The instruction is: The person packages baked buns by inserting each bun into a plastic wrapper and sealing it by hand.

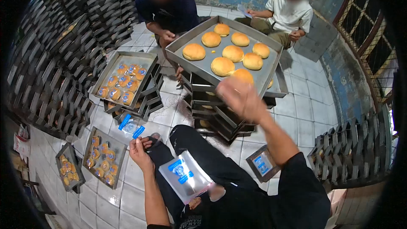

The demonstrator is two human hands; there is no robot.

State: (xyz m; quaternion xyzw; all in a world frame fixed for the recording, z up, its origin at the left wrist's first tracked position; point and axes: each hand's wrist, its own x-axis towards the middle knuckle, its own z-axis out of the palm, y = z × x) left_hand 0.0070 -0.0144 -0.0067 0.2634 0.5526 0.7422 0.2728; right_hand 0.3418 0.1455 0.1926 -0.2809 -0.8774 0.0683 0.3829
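Note:
My left hand [142, 149] pinches the edge of a clear plastic bag [130, 127] with blue print, held out over the floor. Blurred by motion, my right hand [241, 97] is at the near edge of a metal tray [186, 61] of round golden buns. Just beyond its fingers lies the nearest bun [243, 75], partly covered by the hand; whether they touch, I cannot tell. Several other buns, such as one bun [223, 66], rest loose on this tray, which tops a stack. A pile of printed plastic bags [186, 177] lies across my lap.
To the left, a stacked tray [142, 59] holds bagged buns, with another tray [91, 174] and a smaller tray [63, 148] on the floor. A small box [254, 174] with printed bags sits at right. Tray stacks [352, 157] line both sides. Two people [169, 8] sit opposite.

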